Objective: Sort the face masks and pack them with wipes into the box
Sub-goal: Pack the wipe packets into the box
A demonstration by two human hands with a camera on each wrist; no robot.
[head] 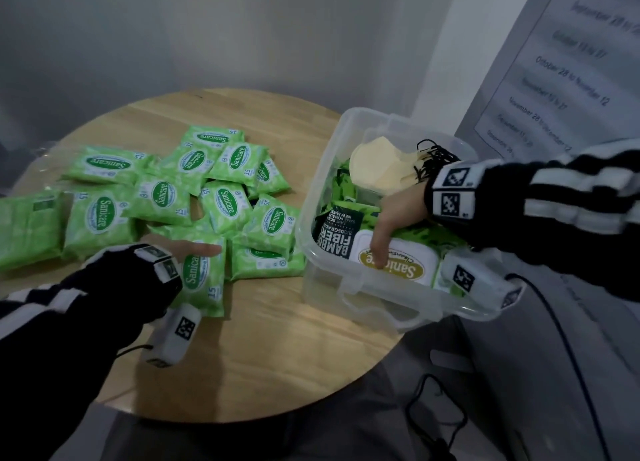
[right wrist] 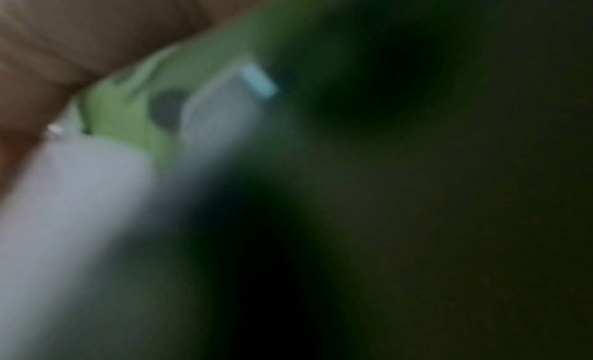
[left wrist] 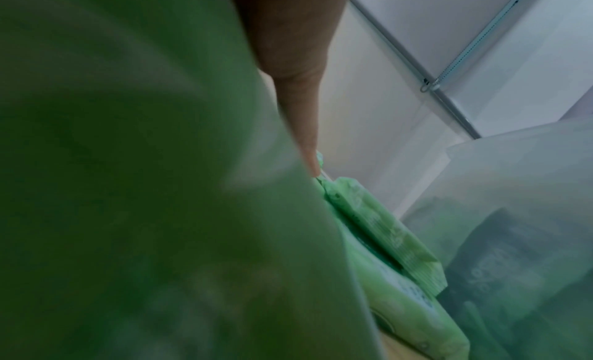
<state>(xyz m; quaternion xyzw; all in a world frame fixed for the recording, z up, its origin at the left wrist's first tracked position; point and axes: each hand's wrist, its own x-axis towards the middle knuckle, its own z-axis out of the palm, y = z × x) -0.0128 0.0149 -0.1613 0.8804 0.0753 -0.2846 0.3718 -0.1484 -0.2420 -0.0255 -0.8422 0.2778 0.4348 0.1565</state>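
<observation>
On the round wooden table (head: 263,349) lie many green wipe packs (head: 162,197), all jumbled, pointing different ways. Beside them, at the table's right edge, sits the clear box (head: 332,287) with yellow masks (head: 381,169) at its far end. The right hand (head: 394,218) grips a big wipes pack (head: 398,263) lying flat inside. The left hand (head: 187,252) rests with straight fingers on one green pack (head: 204,280), its long side pointing away from the person.

Clear plastic box (head: 322,280) at table's edge, yellow face masks (head: 381,169) and wipes packs inside, green wipes packets (head: 166,197) scattered beside it
</observation>
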